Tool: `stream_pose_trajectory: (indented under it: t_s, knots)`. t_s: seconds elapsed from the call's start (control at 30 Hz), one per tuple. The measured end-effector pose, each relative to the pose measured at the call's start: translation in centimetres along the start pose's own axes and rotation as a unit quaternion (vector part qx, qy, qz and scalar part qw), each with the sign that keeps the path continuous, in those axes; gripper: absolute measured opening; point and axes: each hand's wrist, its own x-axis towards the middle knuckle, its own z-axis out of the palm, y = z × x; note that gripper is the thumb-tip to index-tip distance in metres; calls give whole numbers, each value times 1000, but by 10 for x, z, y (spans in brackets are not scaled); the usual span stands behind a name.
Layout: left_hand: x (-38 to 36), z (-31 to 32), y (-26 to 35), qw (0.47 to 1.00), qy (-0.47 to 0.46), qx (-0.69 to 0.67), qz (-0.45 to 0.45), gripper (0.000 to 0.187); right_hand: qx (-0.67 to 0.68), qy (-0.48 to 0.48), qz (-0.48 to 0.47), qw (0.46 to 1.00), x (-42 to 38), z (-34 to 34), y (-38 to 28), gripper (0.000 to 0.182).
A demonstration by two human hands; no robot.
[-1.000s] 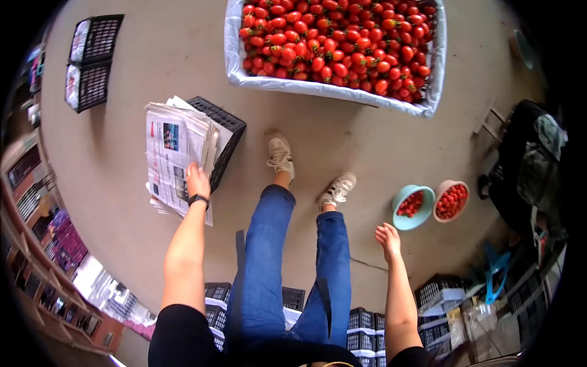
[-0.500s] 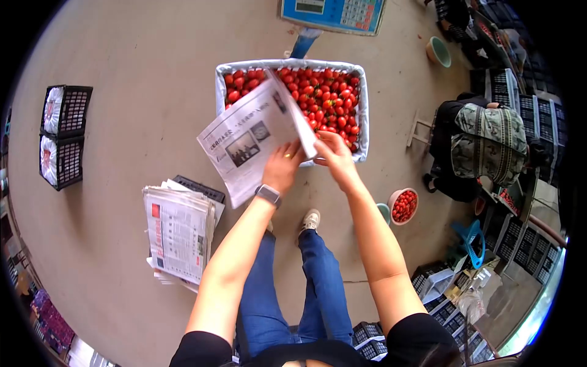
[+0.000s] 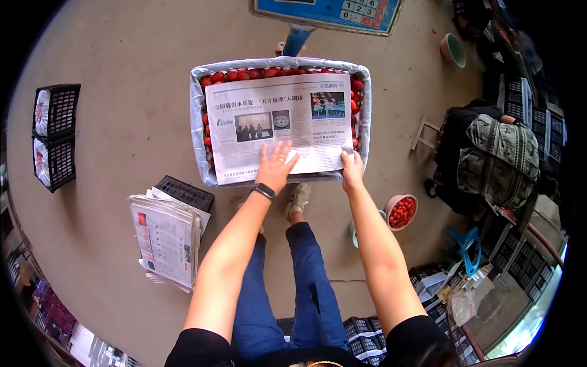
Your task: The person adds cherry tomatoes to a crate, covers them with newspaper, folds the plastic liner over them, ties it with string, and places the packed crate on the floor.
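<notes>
A newspaper sheet point(image 3: 293, 134) lies spread over the red cherry tomatoes point(image 3: 244, 74) in a lined crate point(image 3: 198, 131). The tomatoes show only along the edges of the paper. My left hand point(image 3: 275, 166), with a watch on its wrist, rests flat on the lower middle of the sheet, fingers apart. At the sheet's lower right corner, my right hand point(image 3: 352, 170) pinches the paper, thumb on top; its other fingers are mostly hidden.
Beyond the crate stands a blue scale display point(image 3: 330, 13). A newspaper stack point(image 3: 165, 238) is at lower left, with black crates point(image 3: 55, 137) farther left. To the right are a bucket of tomatoes point(image 3: 402, 212) and a bent-over person point(image 3: 498, 159).
The newspaper, folded and tilted before, now lies open and flat across the tomatoes. My left hand has flattened onto it, and my right hand has moved right to its corner.
</notes>
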Motion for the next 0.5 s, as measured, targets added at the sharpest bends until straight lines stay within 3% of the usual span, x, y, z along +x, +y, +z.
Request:
stream_pose_trajectory:
  t_s: [0.1, 0.2, 0.3, 0.33, 0.37, 0.4, 0.43, 0.47, 0.5]
  knots:
    - [-1, -1, -10, 999, -7, 45, -4, 54, 70, 57, -15, 996, -12, 6, 6, 27]
    - [3, 5, -11, 994, -6, 113, 8, 55, 55, 35, -36, 997, -6, 4, 0, 29]
    - [-4, -29, -5, 996, -32, -83, -10, 60, -146, 26, -45, 988, -21, -6, -35, 31]
    - [-18, -37, -7, 995, -31, -89, -11, 65, -232, 30, -120, 965, -29, -21, -36, 32]
    - [-39, -39, -15, 994, 34, -94, -49, 63, -300, 61, -168, 937, -29, -44, -30, 32]
    - [-59, -38, -29, 986, 98, -99, -86, 60, -254, 108, -182, 944, -27, -63, -23, 30]
    - [-74, -34, -48, 941, 233, -133, -205, 57, -216, 159, -157, 950, -21, -82, -15, 29]
    - [-91, -28, -77, 881, 340, -140, -299, 55, -135, 202, -33, 969, -11, -101, -5, 30]
    - [-112, -8, -113, 747, 421, -276, -435, 51, -46, 208, 81, 974, 0, -115, 3, 35]
